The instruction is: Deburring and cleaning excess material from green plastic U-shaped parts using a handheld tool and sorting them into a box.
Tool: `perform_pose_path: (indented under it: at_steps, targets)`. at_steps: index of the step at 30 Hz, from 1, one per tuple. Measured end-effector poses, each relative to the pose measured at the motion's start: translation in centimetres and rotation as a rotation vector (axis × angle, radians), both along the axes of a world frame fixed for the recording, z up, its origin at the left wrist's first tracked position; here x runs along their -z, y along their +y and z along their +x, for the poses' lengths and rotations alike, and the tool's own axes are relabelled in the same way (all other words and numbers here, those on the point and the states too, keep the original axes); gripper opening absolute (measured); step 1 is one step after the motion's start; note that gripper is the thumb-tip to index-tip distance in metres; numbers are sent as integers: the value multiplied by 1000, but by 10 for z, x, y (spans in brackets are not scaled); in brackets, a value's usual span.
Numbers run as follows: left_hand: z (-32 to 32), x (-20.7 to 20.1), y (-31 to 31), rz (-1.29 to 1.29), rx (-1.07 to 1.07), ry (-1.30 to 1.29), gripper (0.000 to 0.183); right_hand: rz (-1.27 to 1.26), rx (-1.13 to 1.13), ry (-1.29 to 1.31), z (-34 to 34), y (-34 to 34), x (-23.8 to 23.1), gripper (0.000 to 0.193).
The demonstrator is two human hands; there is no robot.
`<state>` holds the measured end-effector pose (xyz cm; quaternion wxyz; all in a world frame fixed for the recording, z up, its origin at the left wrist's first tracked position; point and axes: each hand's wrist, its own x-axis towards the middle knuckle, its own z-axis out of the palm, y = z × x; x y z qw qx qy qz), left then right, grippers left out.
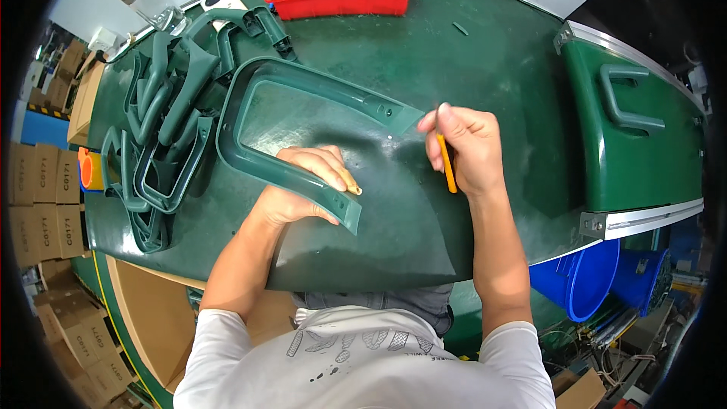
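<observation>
My left hand (309,174) is closed round the near arm of a green plastic U-shaped handle (231,125), which is held above the table with its bend to the left. A yellowish cover sits on one of that hand's fingertips. My right hand (471,144) grips a tool with a slim yellow handle (447,163); the fingers hide most of its tip, so its exact kind cannot be told. The right fingertips are close to the end of the handle's far arm; whether they touch it cannot be told.
More green handles lie piled on the green table (394,250) at the left. A red bin (341,4) of small green pieces stands at the back. A green panel with a handle (621,121) is at the right, blue buckets (579,280) below it. Cartons (45,174) are stacked left.
</observation>
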<state>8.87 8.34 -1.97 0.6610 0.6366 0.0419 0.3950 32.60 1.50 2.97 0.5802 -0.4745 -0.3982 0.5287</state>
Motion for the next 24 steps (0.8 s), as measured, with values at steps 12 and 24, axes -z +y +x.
perform_pose_path:
  at_steps: [12,24]
  targets:
    - [-1,1,0,-13,-6,12,43,61,-161,-9,2,-4,0,36]
    - [-2,11,0,-30,-140,45,44,177,-361,-49,11,-6,5,34]
